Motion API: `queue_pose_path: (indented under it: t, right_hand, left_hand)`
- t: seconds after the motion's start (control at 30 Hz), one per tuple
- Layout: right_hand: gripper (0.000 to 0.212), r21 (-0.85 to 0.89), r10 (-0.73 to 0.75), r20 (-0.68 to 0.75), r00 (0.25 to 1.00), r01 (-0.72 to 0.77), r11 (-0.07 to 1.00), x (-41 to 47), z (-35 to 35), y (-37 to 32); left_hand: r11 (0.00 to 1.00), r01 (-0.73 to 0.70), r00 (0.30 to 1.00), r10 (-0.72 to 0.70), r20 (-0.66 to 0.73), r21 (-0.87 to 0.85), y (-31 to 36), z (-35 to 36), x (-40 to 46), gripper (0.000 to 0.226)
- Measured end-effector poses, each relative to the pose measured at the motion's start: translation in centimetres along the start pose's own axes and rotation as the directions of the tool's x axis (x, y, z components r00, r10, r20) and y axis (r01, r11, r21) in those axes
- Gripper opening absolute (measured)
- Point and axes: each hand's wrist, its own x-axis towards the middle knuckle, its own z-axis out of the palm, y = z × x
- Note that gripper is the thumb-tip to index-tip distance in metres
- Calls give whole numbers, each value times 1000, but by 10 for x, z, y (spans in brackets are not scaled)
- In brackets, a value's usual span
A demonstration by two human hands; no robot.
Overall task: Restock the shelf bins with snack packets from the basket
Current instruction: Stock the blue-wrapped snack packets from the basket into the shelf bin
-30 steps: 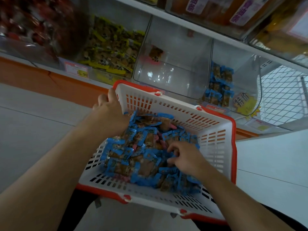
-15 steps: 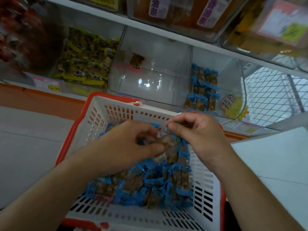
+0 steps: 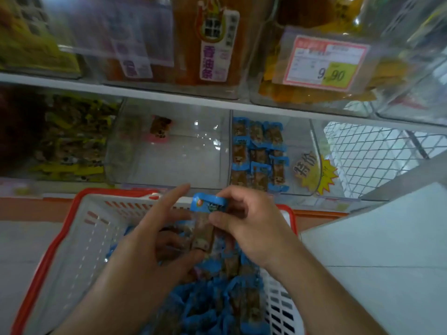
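Note:
A white basket with a red rim sits below me, holding a heap of blue snack packets. Above the heap my right hand pinches the blue top of one packet, which stands upright. My left hand touches the same packet from the left, thumb near its lower end and index finger stretched toward the shelf. Straight ahead, a clear shelf bin holds several rows of matching blue packets. The clear bin left of it holds a single pink-edged packet.
A bin of yellow-green packets stands at the far left. The upper shelf carries bins of orange snacks with a 9.90 price tag. A wire mesh rack and a white surface lie to the right.
The view has tilted up toward the shelf. Both hands have risen slightly with the packet, and the left index finger has straightened outward.

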Motion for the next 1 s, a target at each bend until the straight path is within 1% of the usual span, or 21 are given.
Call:
queue_pose_path:
  t: [0.03,0.1,0.13,0.2,0.23,0.3,0.37,0.4,0.5,0.6,0.63,0.7,0.73,0.8,0.83,0.9,0.93,0.97,1.0]
  right_hand:
    - [13,-4,4,10,1000,-4,1000,2,-3,1]
    - [13,-10,-5,-5,1000,5,1000,5,-13,3]
    - [14,-26,-18,-52,998,17,1000,7,-20,5]
    - [17,-75,-43,-215,976,27,997,7,-38,8]
    - [19,-83,-52,-316,947,27,996,6,-50,9]
    - [21,-85,-65,-507,860,26,996,4,-76,13]
    - [24,-98,-50,-620,783,-15,995,5,-102,23]
    - [26,-109,-23,-642,766,-61,992,6,-113,28]
    - [35,-135,86,-625,776,-216,967,12,-132,45]
    - [44,-130,171,-570,803,-294,947,16,-137,54]
    - [44,-136,176,-561,809,-299,944,17,-139,55]
    - [43,-141,172,-556,813,-297,944,18,-141,56]
    - [41,-138,168,-555,815,-290,947,19,-142,56]
    - [37,-136,161,-550,820,-278,951,20,-141,55]
    - [35,-135,162,-546,822,-277,951,20,-141,54]
    - [35,-135,163,-535,829,-274,952,19,-141,53]
    - [37,-140,162,-530,833,-274,952,19,-140,52]
    - [39,-145,162,-527,834,-276,950,18,-140,52]
    - [41,-150,163,-526,835,-279,948,18,-140,51]
  left_hand:
    - [998,-31,1000,31,5,58,2,4,2,98]
    - [984,-86,996,86,7,155,8,14,10,89]
    - [979,-101,995,102,5,176,13,21,16,83]
    - [965,-141,989,145,-2,221,25,38,31,76]
    - [957,-166,985,171,-2,239,34,48,40,71]
    - [942,-195,979,205,-9,275,50,69,63,58]
    - [923,-205,974,225,-24,324,66,91,92,52]
    - [915,-208,972,232,-29,345,70,102,108,52]
    - [888,-203,971,237,-32,413,76,128,160,46]
    - [862,-182,968,241,-66,474,72,146,203,47]
    - [857,-158,972,223,-76,490,69,151,213,47]
    - [848,-115,979,186,-88,518,62,158,226,33]
    - [840,-108,979,184,-92,531,58,161,230,27]
    - [814,-116,972,211,-104,569,51,164,235,25]
    - [792,-127,967,232,-102,597,48,165,235,26]
    - [756,-136,966,246,-85,640,44,165,234,44]
    - [735,-148,966,251,-63,661,41,164,234,46]
    - [702,-166,963,265,-38,693,38,164,234,45]
    - [647,-169,963,269,-14,744,36,164,234,40]
